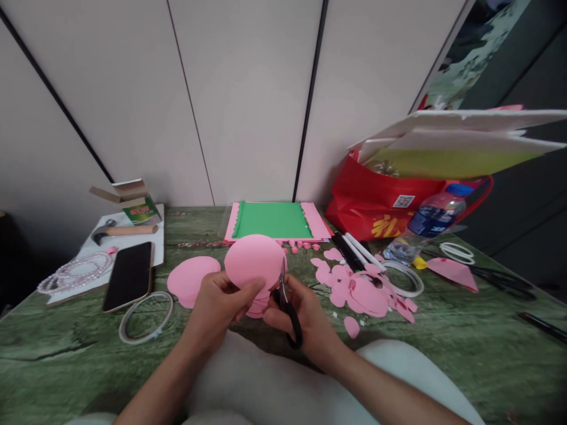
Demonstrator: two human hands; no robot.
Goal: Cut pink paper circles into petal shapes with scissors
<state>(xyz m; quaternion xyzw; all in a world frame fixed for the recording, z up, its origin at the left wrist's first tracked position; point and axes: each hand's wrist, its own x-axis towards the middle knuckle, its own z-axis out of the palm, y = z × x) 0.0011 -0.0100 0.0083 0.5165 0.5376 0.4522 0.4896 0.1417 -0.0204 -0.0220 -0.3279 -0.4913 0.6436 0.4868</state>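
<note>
My left hand (pixel 224 301) pinches a round pink paper disc (pixel 253 260) by its lower edge, thumb in front. In my right hand (pixel 301 313) is a pair of scissors (pixel 290 316) with black handles, its blades pointing up at the disc's right edge. Whether the blades touch the paper is hard to make out. Behind and below the held disc, more pink pieces (pixel 256 309) show between the hands. To the left lies a stack of pink paper discs (pixel 192 278). Pink paper scraps (pixel 361 292) are heaped on the right.
A green sheet on pink paper (pixel 272 220) lies at the back. Leftward are a phone (pixel 130 276), a hammer (pixel 128 232), a bead string (pixel 80 271) and a tape roll (pixel 146 319). Rightward stand a red bag (pixel 367 198) and a water bottle (pixel 427 221), near another tape roll (pixel 419 283).
</note>
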